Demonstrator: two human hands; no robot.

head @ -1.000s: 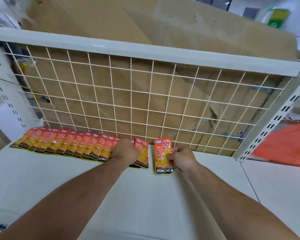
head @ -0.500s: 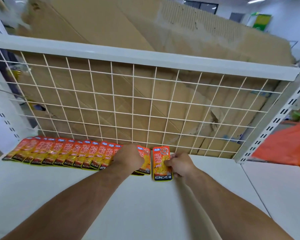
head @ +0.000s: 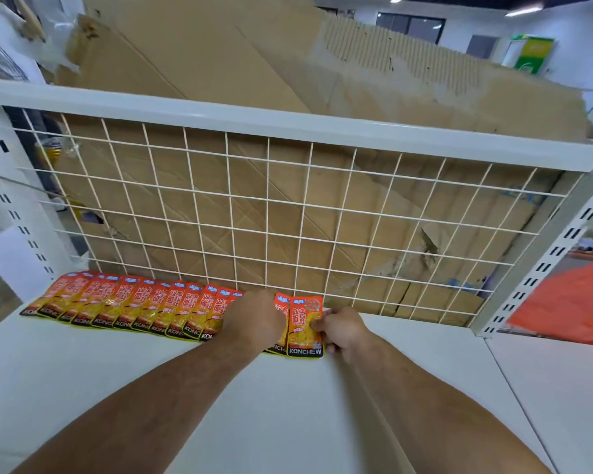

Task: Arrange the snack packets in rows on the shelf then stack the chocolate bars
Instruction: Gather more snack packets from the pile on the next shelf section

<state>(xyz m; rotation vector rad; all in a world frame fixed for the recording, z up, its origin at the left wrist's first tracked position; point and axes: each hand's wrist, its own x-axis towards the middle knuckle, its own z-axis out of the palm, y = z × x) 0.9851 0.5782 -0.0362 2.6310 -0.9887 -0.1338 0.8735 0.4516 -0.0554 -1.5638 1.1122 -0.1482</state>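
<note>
One end packet (head: 305, 328) lies flat at the right of the row of snack packets (head: 127, 311), overlapping its neighbour like a shingle so each label shows. The right hand (head: 343, 331) pinches its right edge, thumb on the face, probably to square it. The left hand (head: 255, 318) rests knuckles-up on the neighbouring packets, likely pinning them. Its fingers are hidden, so I cannot tell its grip. All sit on the shelf (head: 288, 405), tops against the wire grid (head: 288, 217).

Torn cardboard (head: 220, 63) (corrugated), dark windows (head: 411, 27)
</note>
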